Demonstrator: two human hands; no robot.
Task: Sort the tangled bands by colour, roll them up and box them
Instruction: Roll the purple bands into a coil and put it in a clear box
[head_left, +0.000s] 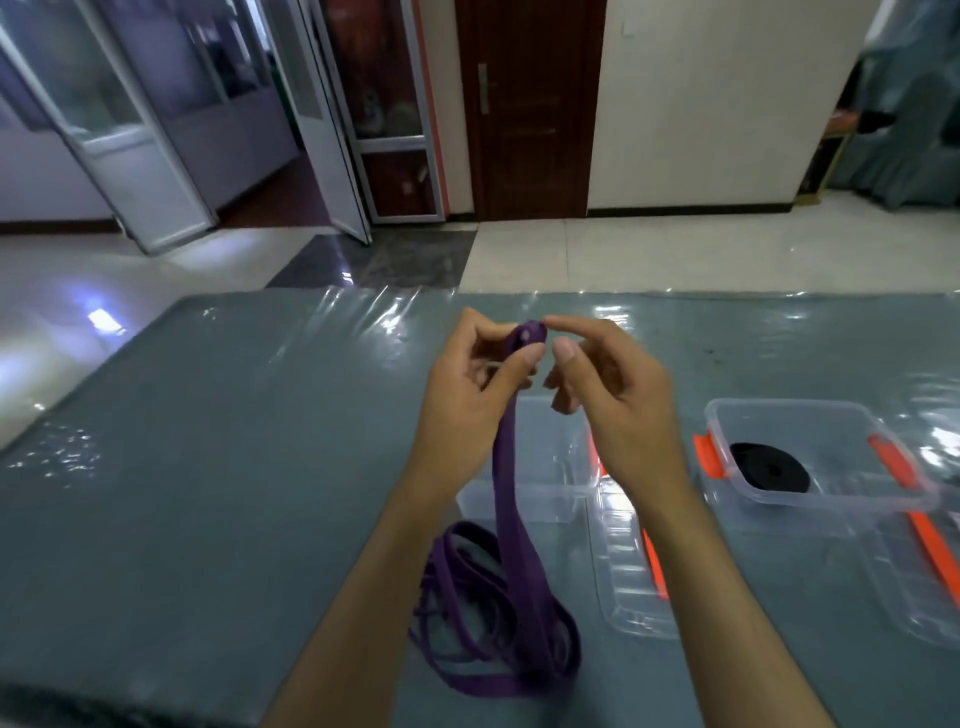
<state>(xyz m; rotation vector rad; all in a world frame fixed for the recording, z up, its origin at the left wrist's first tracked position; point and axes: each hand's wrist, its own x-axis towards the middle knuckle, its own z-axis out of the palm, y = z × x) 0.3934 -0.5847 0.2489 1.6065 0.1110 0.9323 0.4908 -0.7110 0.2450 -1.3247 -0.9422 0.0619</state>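
Grey bench (208, 441) under plastic | my left hand (467, 395) pinches purple band (511, 493) roll at centre frame | right hand (608, 395) released, steadying winding | black roll (769, 467) boxed right

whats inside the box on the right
The clear box on the right holds one rolled black band, lying flat on its floor. Nothing else shows through the clear walls. Whether the roll hides anything under it cannot be seen.
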